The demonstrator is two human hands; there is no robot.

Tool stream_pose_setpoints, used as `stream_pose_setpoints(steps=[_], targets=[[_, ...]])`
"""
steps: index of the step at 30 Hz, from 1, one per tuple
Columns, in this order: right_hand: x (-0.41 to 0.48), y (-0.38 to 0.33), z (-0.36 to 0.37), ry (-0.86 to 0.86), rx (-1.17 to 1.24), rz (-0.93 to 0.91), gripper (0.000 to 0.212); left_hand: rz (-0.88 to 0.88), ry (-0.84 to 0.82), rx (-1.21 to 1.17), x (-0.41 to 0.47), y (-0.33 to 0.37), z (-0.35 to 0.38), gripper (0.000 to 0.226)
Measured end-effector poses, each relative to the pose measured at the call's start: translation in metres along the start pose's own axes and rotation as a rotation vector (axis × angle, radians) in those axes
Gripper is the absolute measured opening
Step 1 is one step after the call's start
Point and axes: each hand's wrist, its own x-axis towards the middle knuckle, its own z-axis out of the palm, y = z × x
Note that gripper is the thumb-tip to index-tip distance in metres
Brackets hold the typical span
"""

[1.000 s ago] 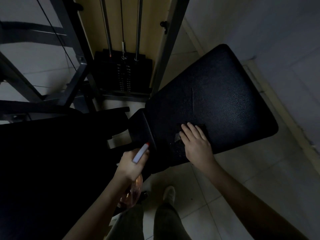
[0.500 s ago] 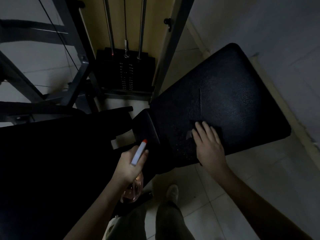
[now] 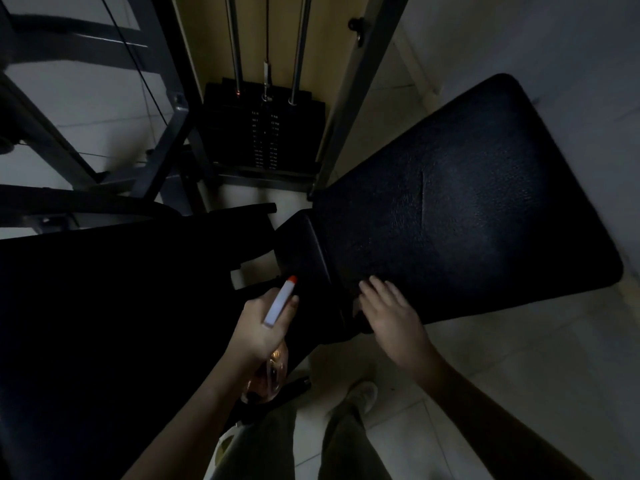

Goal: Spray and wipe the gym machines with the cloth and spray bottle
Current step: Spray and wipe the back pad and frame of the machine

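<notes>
A black padded seat (image 3: pixel 467 216) of the gym machine fills the right half of the dim view. My right hand (image 3: pixel 389 315) lies flat on its near left corner, fingers straight, pressing a dark cloth (image 3: pixel 360 317) that barely shows under the palm. My left hand (image 3: pixel 261 323) grips a spray bottle (image 3: pixel 280 301) with a white head and red nozzle tip, held just left of the seat. The bottle's clear body (image 3: pixel 270 372) hangs below my fist.
The weight stack (image 3: pixel 265 133) with its guide rods stands behind the seat, inside a grey steel frame (image 3: pixel 349 109). Another black pad (image 3: pixel 104 323) fills the lower left. My legs and a shoe (image 3: pixel 363 396) are on the pale tiled floor.
My right hand has slid with the cloth from the middle of the seat's near edge toward its left corner. The left hand with the bottle has stayed in about the same spot.
</notes>
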Motion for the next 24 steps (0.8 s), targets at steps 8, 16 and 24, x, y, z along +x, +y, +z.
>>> stream_pose_setpoints(steps=[8,16,24], targets=[[0.07,-0.006,0.014,0.028,-0.072,0.129,0.04,0.031,-0.012,0.022,0.001,0.002,0.008,0.018],[0.044,-0.021,0.028,-0.121,-0.002,-0.074,0.036,0.009,-0.006,0.076,0.003,-0.002,0.002,0.019],[0.131,0.024,-0.013,0.189,-0.118,0.232,0.038,0.002,-0.017,0.018,0.014,0.004,0.006,0.022]])
